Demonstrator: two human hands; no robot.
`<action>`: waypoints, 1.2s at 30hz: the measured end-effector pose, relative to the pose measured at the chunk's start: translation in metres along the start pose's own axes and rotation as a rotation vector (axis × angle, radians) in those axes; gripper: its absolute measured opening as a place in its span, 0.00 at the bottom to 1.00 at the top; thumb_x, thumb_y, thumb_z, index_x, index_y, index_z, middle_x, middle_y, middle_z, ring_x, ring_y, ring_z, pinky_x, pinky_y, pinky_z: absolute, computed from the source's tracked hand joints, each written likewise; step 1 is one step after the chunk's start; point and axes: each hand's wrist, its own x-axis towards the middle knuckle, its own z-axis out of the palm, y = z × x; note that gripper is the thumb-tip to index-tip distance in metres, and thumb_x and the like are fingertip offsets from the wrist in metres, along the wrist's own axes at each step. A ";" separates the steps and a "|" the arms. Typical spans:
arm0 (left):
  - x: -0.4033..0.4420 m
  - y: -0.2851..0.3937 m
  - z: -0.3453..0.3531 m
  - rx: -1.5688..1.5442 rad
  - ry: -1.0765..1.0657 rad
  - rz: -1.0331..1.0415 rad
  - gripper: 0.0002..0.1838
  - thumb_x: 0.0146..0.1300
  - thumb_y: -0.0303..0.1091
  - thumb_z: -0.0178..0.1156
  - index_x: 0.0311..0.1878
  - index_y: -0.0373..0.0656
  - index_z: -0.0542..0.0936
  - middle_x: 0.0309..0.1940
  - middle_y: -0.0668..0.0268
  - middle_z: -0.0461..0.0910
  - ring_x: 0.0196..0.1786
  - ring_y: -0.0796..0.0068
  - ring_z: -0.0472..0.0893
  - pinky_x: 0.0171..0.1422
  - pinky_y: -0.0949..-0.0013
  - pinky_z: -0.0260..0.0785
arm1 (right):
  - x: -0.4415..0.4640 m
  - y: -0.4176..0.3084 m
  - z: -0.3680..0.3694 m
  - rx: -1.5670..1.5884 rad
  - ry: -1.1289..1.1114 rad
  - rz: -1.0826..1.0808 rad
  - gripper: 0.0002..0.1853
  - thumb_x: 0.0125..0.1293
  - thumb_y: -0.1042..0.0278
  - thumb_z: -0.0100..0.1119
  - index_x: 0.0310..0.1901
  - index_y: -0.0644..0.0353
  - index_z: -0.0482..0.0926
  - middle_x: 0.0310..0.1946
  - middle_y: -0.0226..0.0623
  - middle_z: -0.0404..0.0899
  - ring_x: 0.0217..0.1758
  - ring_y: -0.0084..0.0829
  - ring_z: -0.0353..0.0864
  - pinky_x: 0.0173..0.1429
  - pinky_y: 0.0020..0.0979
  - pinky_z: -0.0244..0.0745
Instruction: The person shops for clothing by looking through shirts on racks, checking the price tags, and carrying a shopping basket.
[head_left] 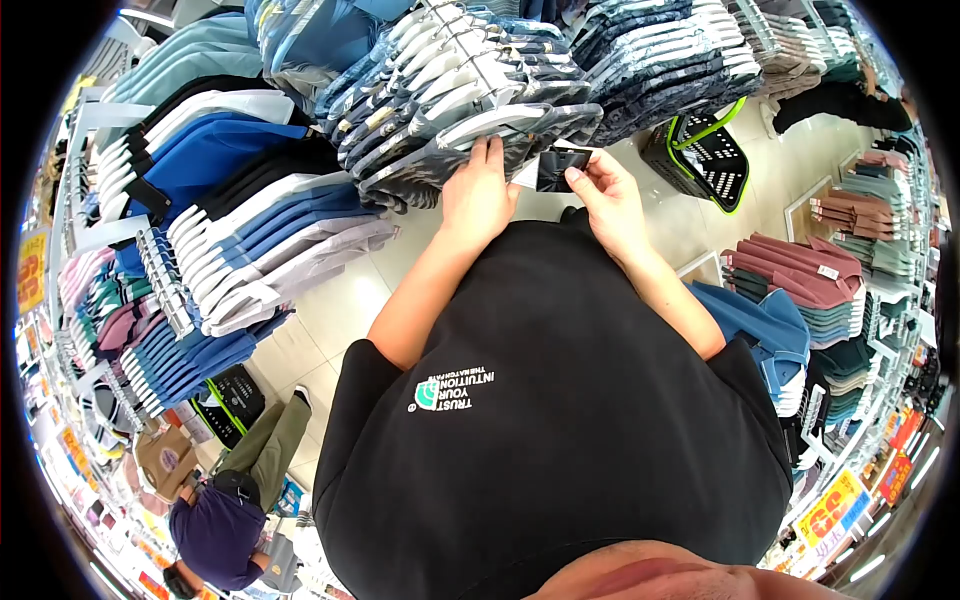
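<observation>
Tiled floor (345,300), open between garment rows (235,150); baskets (663,165), two. Right hand (612,200): grip pinched on one black tag (555,175). Left hand (477,200): touching one patterned garment (415,180), closure unclear.

Dead ahead, packed patterned garments (400,160) block the left hand (478,198), white hangers (500,119) crowding tight! Out right, bare floor (668,222) opens past the right hand (612,205) until a black basket (672,172) stands in the way. Down left, a gap runs between the left forearm (425,290) and hanging shirts (330,255).
</observation>
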 end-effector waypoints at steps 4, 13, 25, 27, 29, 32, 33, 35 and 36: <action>0.003 -0.002 0.011 0.049 -0.009 0.020 0.36 0.56 0.44 0.67 0.64 0.34 0.68 0.66 0.44 0.66 0.51 0.46 0.81 0.52 0.55 0.76 | 0.001 -0.005 0.004 -0.188 -0.008 -0.067 0.08 0.67 0.78 0.58 0.47 0.63 0.80 0.40 0.26 0.81 0.44 0.16 0.75 0.52 0.22 0.70; 0.003 -0.005 0.020 0.153 -0.220 0.061 0.33 0.58 0.46 0.66 0.61 0.34 0.70 0.63 0.45 0.68 0.45 0.52 0.83 0.47 0.56 0.78 | 0.018 -0.017 0.033 -0.352 -0.090 -0.240 0.09 0.67 0.79 0.55 0.46 0.64 0.81 0.48 0.35 0.83 0.55 0.26 0.79 0.63 0.29 0.69; -0.004 -0.017 0.017 -0.040 -0.222 0.182 0.30 0.57 0.43 0.65 0.56 0.31 0.72 0.50 0.44 0.77 0.44 0.48 0.82 0.46 0.52 0.76 | 0.030 -0.004 0.051 -0.686 -0.119 -0.461 0.10 0.61 0.78 0.59 0.44 0.58 0.82 0.42 0.37 0.83 0.46 0.38 0.82 0.50 0.33 0.77; -0.002 -0.018 0.016 -0.044 -0.233 0.186 0.29 0.56 0.42 0.65 0.56 0.31 0.72 0.50 0.44 0.76 0.45 0.48 0.82 0.47 0.52 0.76 | 0.032 -0.001 0.049 -0.722 -0.132 -0.488 0.10 0.61 0.77 0.59 0.43 0.57 0.82 0.42 0.36 0.83 0.47 0.40 0.81 0.51 0.35 0.77; -0.002 -0.017 0.016 -0.048 -0.234 0.174 0.30 0.56 0.40 0.65 0.58 0.31 0.71 0.52 0.43 0.75 0.45 0.48 0.82 0.47 0.52 0.76 | 0.034 0.000 0.047 -0.730 -0.146 -0.496 0.09 0.61 0.77 0.59 0.43 0.57 0.82 0.41 0.36 0.83 0.46 0.40 0.82 0.51 0.36 0.77; 0.001 -0.019 0.020 -0.048 -0.231 0.187 0.29 0.57 0.41 0.64 0.57 0.31 0.72 0.52 0.43 0.75 0.45 0.47 0.82 0.47 0.52 0.75 | 0.034 -0.001 0.042 -0.699 -0.164 -0.462 0.07 0.62 0.76 0.59 0.42 0.59 0.82 0.41 0.37 0.83 0.46 0.39 0.82 0.50 0.35 0.77; 0.002 -0.018 0.019 -0.077 -0.243 0.177 0.29 0.57 0.41 0.64 0.57 0.31 0.72 0.53 0.43 0.75 0.46 0.47 0.82 0.48 0.52 0.75 | 0.033 -0.001 0.039 -0.701 -0.157 -0.466 0.07 0.62 0.76 0.59 0.42 0.59 0.82 0.41 0.37 0.83 0.46 0.39 0.82 0.50 0.35 0.77; 0.003 -0.017 0.019 -0.098 -0.257 0.175 0.29 0.57 0.42 0.64 0.57 0.31 0.73 0.53 0.42 0.75 0.46 0.47 0.82 0.49 0.52 0.75 | 0.033 -0.001 0.035 -0.684 -0.185 -0.435 0.07 0.62 0.75 0.60 0.42 0.59 0.82 0.41 0.37 0.83 0.46 0.39 0.82 0.49 0.35 0.77; 0.004 -0.016 0.021 -0.096 -0.251 0.164 0.29 0.57 0.42 0.64 0.56 0.31 0.73 0.54 0.42 0.75 0.47 0.47 0.81 0.49 0.52 0.75 | 0.033 0.002 0.032 -0.680 -0.182 -0.431 0.07 0.63 0.74 0.60 0.42 0.60 0.82 0.41 0.38 0.83 0.45 0.39 0.82 0.49 0.35 0.77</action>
